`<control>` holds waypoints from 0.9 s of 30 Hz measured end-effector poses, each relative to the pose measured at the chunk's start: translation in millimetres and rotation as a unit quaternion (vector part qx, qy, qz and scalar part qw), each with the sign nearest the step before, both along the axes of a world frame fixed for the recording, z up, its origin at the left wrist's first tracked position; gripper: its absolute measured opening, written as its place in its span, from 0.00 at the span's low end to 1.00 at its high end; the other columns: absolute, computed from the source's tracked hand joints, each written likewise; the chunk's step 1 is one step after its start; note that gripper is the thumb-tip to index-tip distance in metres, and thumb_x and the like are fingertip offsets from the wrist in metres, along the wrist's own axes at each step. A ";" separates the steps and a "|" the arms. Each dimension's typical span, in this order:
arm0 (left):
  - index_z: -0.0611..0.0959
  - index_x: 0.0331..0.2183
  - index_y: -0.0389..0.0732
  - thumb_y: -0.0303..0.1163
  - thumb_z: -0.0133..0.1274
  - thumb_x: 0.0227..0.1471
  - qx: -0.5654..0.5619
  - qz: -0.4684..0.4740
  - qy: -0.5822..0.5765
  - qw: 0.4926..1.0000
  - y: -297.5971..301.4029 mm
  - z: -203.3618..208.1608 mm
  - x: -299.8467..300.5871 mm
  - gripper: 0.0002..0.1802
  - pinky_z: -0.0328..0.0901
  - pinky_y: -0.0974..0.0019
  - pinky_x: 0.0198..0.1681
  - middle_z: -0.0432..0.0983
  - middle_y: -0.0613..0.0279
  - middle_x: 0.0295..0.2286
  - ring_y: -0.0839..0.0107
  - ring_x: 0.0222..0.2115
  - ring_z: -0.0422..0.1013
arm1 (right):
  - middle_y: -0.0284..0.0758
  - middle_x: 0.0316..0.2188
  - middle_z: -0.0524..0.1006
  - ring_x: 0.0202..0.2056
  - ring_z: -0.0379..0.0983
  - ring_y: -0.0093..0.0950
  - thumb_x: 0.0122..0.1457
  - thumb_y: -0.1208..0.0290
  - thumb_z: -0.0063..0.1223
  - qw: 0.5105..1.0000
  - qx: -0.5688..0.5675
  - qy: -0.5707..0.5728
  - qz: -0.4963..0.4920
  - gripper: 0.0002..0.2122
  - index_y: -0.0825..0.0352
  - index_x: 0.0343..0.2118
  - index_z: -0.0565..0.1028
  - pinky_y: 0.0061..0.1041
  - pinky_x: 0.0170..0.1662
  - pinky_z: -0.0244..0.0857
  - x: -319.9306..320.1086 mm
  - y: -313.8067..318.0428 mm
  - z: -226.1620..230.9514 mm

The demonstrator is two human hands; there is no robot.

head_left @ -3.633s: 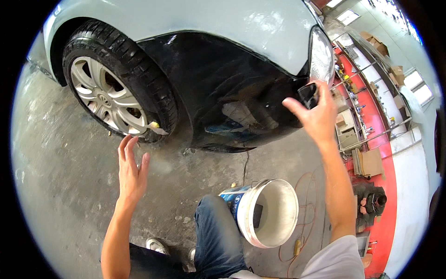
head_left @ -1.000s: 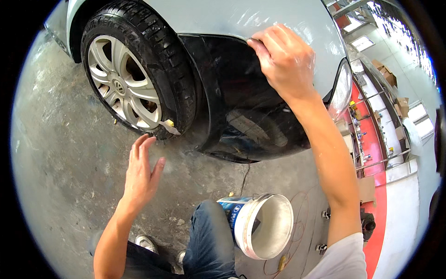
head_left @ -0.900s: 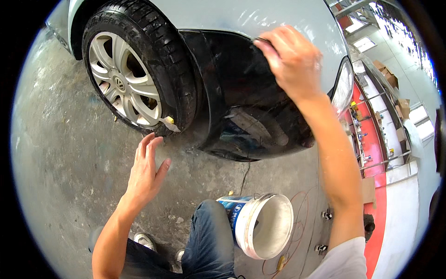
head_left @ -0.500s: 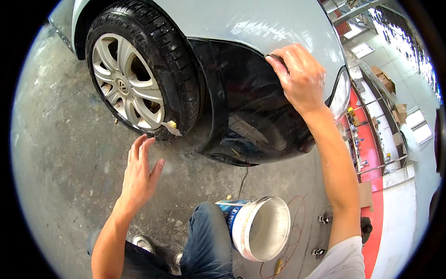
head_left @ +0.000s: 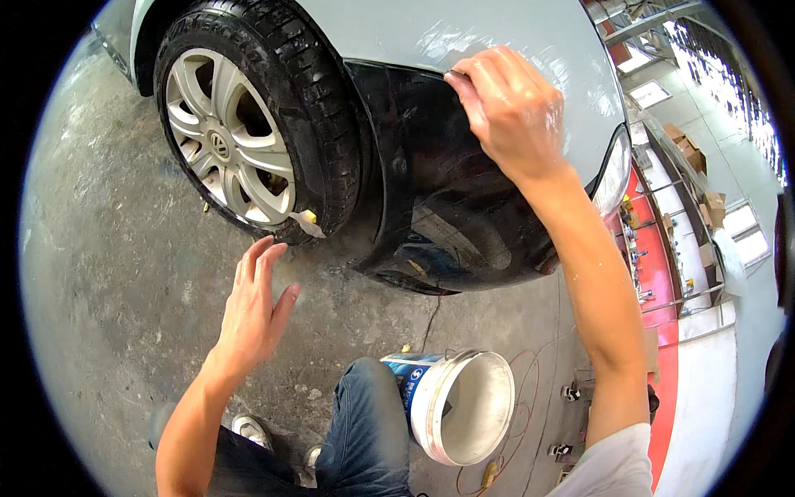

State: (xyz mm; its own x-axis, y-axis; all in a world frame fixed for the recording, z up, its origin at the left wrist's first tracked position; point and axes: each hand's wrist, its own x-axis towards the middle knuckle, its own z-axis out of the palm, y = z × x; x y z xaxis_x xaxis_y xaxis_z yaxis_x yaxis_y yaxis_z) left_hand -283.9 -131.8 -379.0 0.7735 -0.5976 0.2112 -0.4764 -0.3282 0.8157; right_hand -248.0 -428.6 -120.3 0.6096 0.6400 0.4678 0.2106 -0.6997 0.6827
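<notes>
Up top, right hand (head_left: 513, 112) presses bumper's (head_left: 447, 207) edge.

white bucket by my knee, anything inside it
The white bucket lies tipped, mouth toward the camera; the bare white inner wall shows and nothing in it. The near rim hides the lowest part of the inside.

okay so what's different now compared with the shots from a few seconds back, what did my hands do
The right hand, earlier raised in the air holding a small dark object, has come down onto the black bumper panel and slid along its upper edge, where it now presses flat. Whether it keeps that object cannot be seen. The left hand stayed open, hovering above the concrete floor near the wheel. The white bucket remains by the knee.
</notes>
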 end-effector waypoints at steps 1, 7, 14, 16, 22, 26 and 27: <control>0.64 0.62 0.38 0.30 0.55 0.60 0.007 -0.002 0.004 1.000 3.1 -8.0 2.1 0.32 0.59 0.47 0.64 0.59 0.42 0.62 0.43 0.63 0.59 | 0.30 0.28 0.74 0.32 0.77 0.28 0.55 0.68 0.66 1.000 -0.003 -0.004 0.021 0.07 0.61 0.30 0.77 0.27 0.32 0.72 2.9 1.6 -0.9; 0.65 0.62 0.38 0.29 0.54 0.61 -0.005 0.034 0.001 0.999 10.5 7.7 6.3 0.31 0.58 0.48 0.65 0.60 0.43 0.62 0.44 0.63 0.60 | 0.30 0.27 0.74 0.32 0.77 0.28 0.54 0.69 0.66 1.000 -0.015 0.008 -0.020 0.07 0.61 0.28 0.76 0.28 0.31 0.72 -2.9 2.2 5.0; 0.64 0.62 0.37 0.30 0.54 0.62 0.015 0.049 0.016 0.999 21.6 1.8 9.3 0.30 0.58 0.48 0.65 0.60 0.43 0.62 0.45 0.63 0.59 | 0.32 0.27 0.74 0.32 0.77 0.30 0.54 0.68 0.65 0.999 -0.012 0.046 -0.026 0.09 0.61 0.26 0.74 0.28 0.33 0.73 -26.1 -19.1 11.4; 0.64 0.62 0.37 0.30 0.54 0.62 -0.002 0.030 0.004 1.000 10.9 -3.5 12.8 0.30 0.58 0.48 0.65 0.60 0.43 0.62 0.45 0.63 0.59 | 0.31 0.28 0.74 0.32 0.77 0.30 0.53 0.69 0.67 0.999 -0.032 0.033 -0.015 0.08 0.61 0.28 0.75 0.28 0.33 0.72 -4.4 4.0 7.8; 0.64 0.62 0.37 0.31 0.54 0.62 0.036 0.026 0.009 0.999 9.9 -12.9 11.4 0.30 0.59 0.48 0.64 0.59 0.42 0.61 0.43 0.63 0.60 | 0.32 0.27 0.74 0.32 0.77 0.31 0.53 0.69 0.67 0.999 -0.024 0.035 -0.032 0.09 0.62 0.27 0.75 0.29 0.32 0.72 -14.7 -4.7 8.7; 0.64 0.62 0.37 0.31 0.54 0.62 0.004 0.012 0.013 1.000 -2.7 -5.6 15.1 0.31 0.59 0.48 0.64 0.59 0.42 0.62 0.43 0.63 0.59 | 0.31 0.28 0.74 0.33 0.78 0.30 0.55 0.68 0.66 0.999 -0.023 0.027 -0.018 0.09 0.62 0.28 0.75 0.30 0.33 0.73 8.5 10.9 3.2; 0.64 0.63 0.38 0.31 0.53 0.63 0.004 0.002 0.013 1.000 -5.1 -10.9 16.6 0.30 0.59 0.48 0.65 0.59 0.43 0.62 0.44 0.64 0.59 | 0.31 0.28 0.75 0.34 0.78 0.30 0.55 0.68 0.66 0.999 -0.020 0.031 -0.020 0.09 0.62 0.28 0.75 0.29 0.33 0.73 8.6 11.5 3.0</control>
